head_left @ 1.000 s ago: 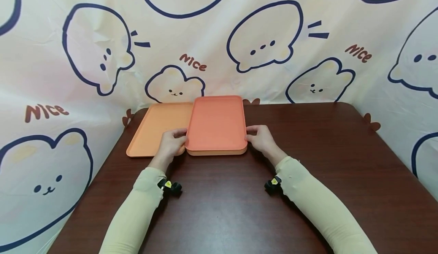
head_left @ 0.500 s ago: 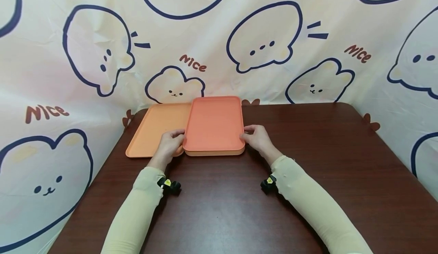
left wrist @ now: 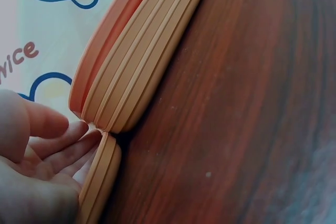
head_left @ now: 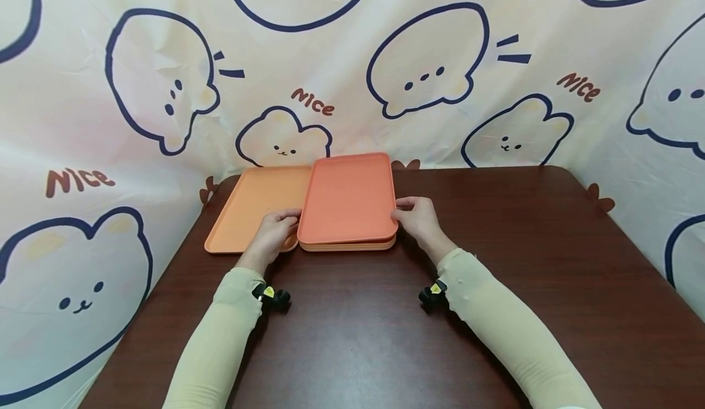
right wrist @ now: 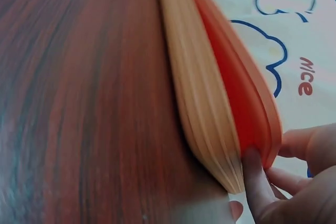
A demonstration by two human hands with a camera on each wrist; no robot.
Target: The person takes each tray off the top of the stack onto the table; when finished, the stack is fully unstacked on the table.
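Observation:
A coral tray [head_left: 348, 198] lies on top of a stack of light orange trays [head_left: 347, 247], its right side lifted. In the right wrist view, a wedge-shaped gap parts the coral tray [right wrist: 257, 93] from the orange trays [right wrist: 197, 87] below. The right hand [head_left: 421, 219] pinches the coral tray's right edge, a digit [right wrist: 254, 174] reaching into the gap. At the stack's left edge, the left hand [head_left: 272, 234] touches the trays with its fingertips [left wrist: 79, 128], thumb apart from them. Under that hand lies another light orange tray [head_left: 250, 213].
The dark brown wooden table [head_left: 352, 329] extends in front and to the right. A cartoon-printed cloth [head_left: 341, 60] hangs behind and along both sides. The left orange tray borders the stack, their edges meeting in the left wrist view.
The coral tray's right side has risen off the stack, with the right hand holding it. Earlier the stack shifted slightly left. The left hand stays at the left edge.

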